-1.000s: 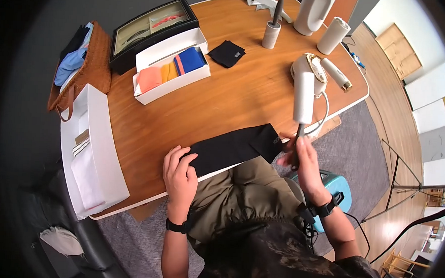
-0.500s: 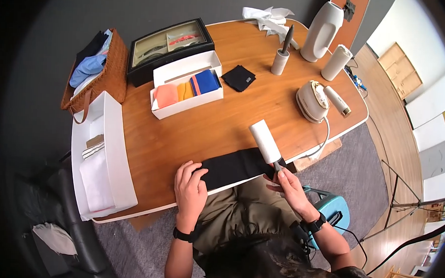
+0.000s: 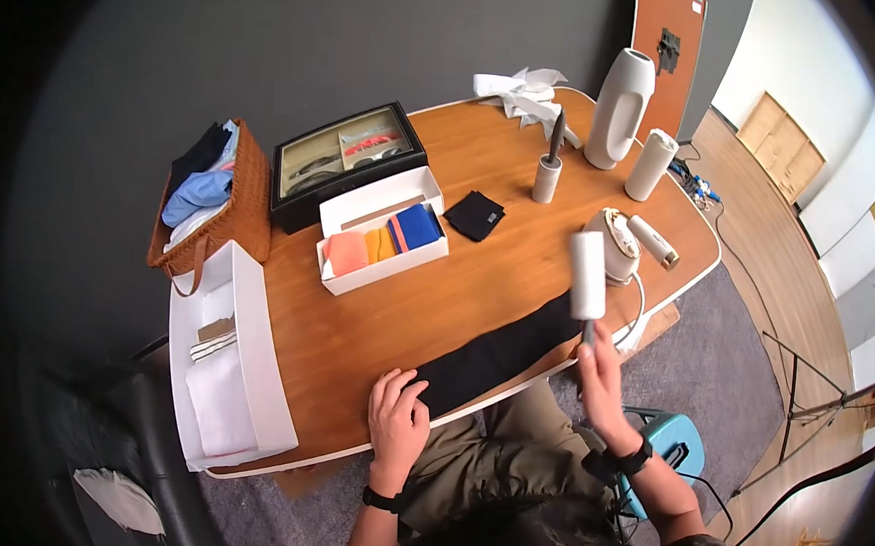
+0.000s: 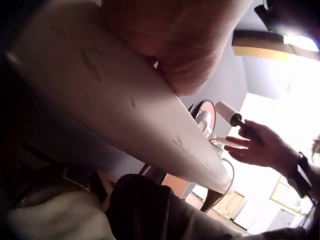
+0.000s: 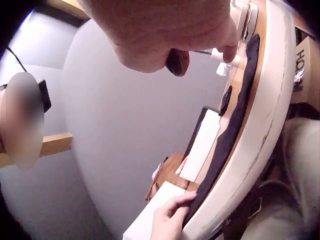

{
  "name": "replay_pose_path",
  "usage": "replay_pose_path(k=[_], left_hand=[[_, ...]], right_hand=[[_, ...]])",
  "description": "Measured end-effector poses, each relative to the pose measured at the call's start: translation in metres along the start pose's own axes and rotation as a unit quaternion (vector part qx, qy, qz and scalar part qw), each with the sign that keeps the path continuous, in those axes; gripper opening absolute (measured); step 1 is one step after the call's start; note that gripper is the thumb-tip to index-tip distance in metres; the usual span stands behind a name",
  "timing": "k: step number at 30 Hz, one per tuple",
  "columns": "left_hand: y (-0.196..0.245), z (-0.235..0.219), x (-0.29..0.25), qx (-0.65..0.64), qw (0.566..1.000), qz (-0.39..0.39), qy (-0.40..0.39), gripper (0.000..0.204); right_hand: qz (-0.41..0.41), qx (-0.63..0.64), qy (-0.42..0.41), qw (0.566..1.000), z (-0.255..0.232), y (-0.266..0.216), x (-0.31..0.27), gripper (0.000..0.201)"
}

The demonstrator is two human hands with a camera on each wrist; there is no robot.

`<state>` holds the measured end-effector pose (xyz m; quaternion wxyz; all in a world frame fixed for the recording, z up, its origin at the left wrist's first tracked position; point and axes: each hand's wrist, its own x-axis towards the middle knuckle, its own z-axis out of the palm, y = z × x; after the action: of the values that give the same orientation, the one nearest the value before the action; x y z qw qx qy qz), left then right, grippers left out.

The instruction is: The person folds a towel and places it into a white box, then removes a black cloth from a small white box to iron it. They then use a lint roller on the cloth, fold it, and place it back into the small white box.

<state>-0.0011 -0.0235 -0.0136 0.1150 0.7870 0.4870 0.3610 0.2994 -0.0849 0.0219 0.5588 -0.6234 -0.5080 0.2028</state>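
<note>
My right hand (image 3: 604, 383) grips the dark handle of a lint roller (image 3: 587, 275), whose white roll points up beyond the table's front edge side. In the left wrist view the same roller (image 4: 228, 113) tilts away from the right hand's fingers (image 4: 237, 150). A long black strip of cloth (image 3: 497, 359) lies flat along the front of the table, its right end behind the roller. My left hand (image 3: 398, 420) rests on the strip's left end with slightly bent fingers. In the right wrist view this hand (image 5: 172, 217) touches the end of the cloth (image 5: 227, 135).
At left stand a white box (image 3: 248, 362), a wicker basket (image 3: 251, 192) of clothes and a black glass-lidded case (image 3: 294, 203). A white box (image 3: 394, 271) holds folded coloured cloths. A folded black cloth (image 3: 475, 216), a second lint roller (image 3: 547, 183) and a small iron-like appliance (image 3: 615, 237) sit beyond.
The roller went from upright at the right, down over the cloth's right end, then up and right again. The left hand stays at the cloth's left end; the head view has shifted.
</note>
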Motion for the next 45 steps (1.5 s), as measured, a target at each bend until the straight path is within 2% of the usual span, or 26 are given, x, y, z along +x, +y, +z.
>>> replay_pose_path(k=[1,2,3,4,5,7,10,15,17,23,25,30,31,33,35,39,43,45], left_hand=[[0.000,-0.001,0.001,-0.005,1.000,0.000,-0.004,0.024],[0.000,-0.004,0.002,-0.004,1.000,-0.002,-0.001,0.024],[0.002,-0.008,0.002,-0.007,1.000,-0.003,0.008,0.024],[0.004,-0.010,0.000,-0.010,1.000,-0.007,0.014,0.024],[0.000,-0.012,-0.004,0.012,1.000,0.001,0.021,0.024],[-0.003,-0.018,-0.008,0.010,1.000,-0.014,0.006,0.024],[-0.008,-0.024,-0.014,0.012,0.999,-0.032,-0.007,0.023],[-0.013,-0.020,-0.011,0.032,0.999,-0.034,0.003,0.021],[-0.013,-0.020,-0.011,0.029,0.999,-0.039,-0.004,0.022],[-0.013,-0.022,-0.009,0.053,0.998,-0.042,-0.017,0.022],[-0.013,-0.023,-0.009,0.056,0.997,-0.041,-0.027,0.023],[-0.016,-0.023,-0.007,0.067,0.996,-0.035,-0.036,0.026],[-0.015,-0.023,-0.006,0.064,0.997,-0.031,-0.042,0.026],[-0.014,-0.024,-0.006,0.040,0.996,-0.065,-0.046,0.022],[-0.015,-0.026,-0.005,0.035,0.995,-0.063,-0.061,0.024],[-0.018,-0.027,-0.006,0.024,0.994,-0.064,-0.083,0.029],[-0.020,-0.025,-0.002,0.047,0.995,-0.053,-0.076,0.029],[-0.019,-0.026,-0.004,0.045,0.994,-0.054,-0.079,0.029]], right_hand=[[0.031,0.028,-0.027,0.999,0.006,-0.005,-0.010,0.033],[0.142,0.042,-0.088,0.985,0.009,-0.016,-0.022,0.034],[0.116,0.089,-0.116,0.982,0.022,-0.030,-0.032,0.036],[0.200,0.128,-0.168,0.957,0.029,-0.037,-0.048,0.038],[0.203,0.094,-0.210,0.952,0.037,-0.052,-0.060,0.039],[0.145,0.042,-0.293,0.944,0.049,-0.048,-0.082,0.039],[0.146,-0.003,-0.335,0.931,0.062,-0.050,-0.093,0.039],[0.165,-0.015,-0.342,0.925,0.070,-0.057,-0.087,0.040],[0.166,-0.041,-0.388,0.906,0.072,-0.056,-0.090,0.040],[0.197,-0.101,-0.376,0.900,0.068,-0.047,-0.088,0.039],[0.174,-0.123,-0.351,0.912,0.061,-0.044,-0.084,0.038],[0.253,-0.158,-0.259,0.919,0.041,-0.043,-0.067,0.038],[0.305,-0.142,-0.239,0.911,0.037,-0.045,-0.061,0.039],[0.323,-0.149,-0.197,0.914,0.031,-0.039,-0.057,0.040],[0.338,-0.120,-0.172,0.917,0.032,-0.049,-0.056,0.039],[0.170,-0.117,-0.267,0.941,0.052,-0.071,-0.071,0.035],[0.132,-0.133,-0.325,0.927,0.083,-0.065,-0.097,0.037],[0.131,-0.143,-0.322,0.927,0.087,-0.061,-0.102,0.038]])
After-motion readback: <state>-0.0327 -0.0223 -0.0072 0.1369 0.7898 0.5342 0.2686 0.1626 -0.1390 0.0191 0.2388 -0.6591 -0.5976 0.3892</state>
